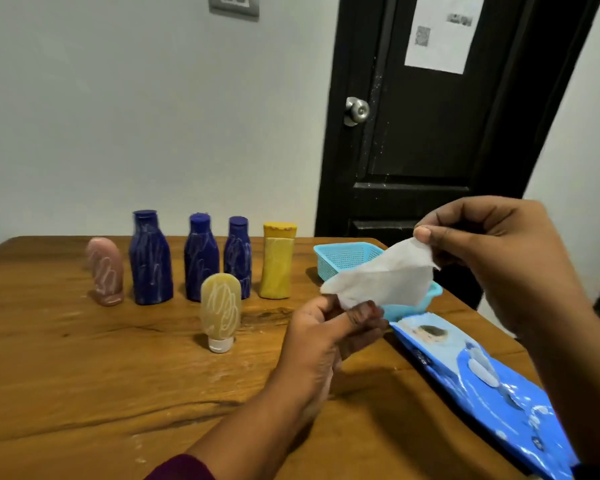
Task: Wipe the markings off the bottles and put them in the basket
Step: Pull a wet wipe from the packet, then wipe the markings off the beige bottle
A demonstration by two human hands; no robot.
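Both hands up over the table (84, 375), stretching a white wet wipe (381, 278) between them. Left hand (329, 327): forearm comes in from the bottom edge in a maroon sleeve (184, 469), thumb and curled fingers pinching the wipe's lower left corner. Right hand (492, 258): raised higher, wrist bent, thumb and forefinger pinching the upper right corner. The wipe hangs slanted in the air, touching no bottle.

All six bottles stand on the table, left of the hands. Back row, left to right: pink tube (105, 271), tall blue bottle (150, 261), second blue bottle (201, 261), third blue bottle (238, 258), yellow bottle (277, 265). The beige tube (221, 306) stands on its cap in front of the row, nearest the left hand. White scribbles show on all but the yellow one, where I can't tell.

Light blue basket (340, 258) sits right of the yellow bottle, partly hidden behind the wipe. Blue wipes pack (482, 379) lies flat under the right forearm. Black door (430, 133) behind.
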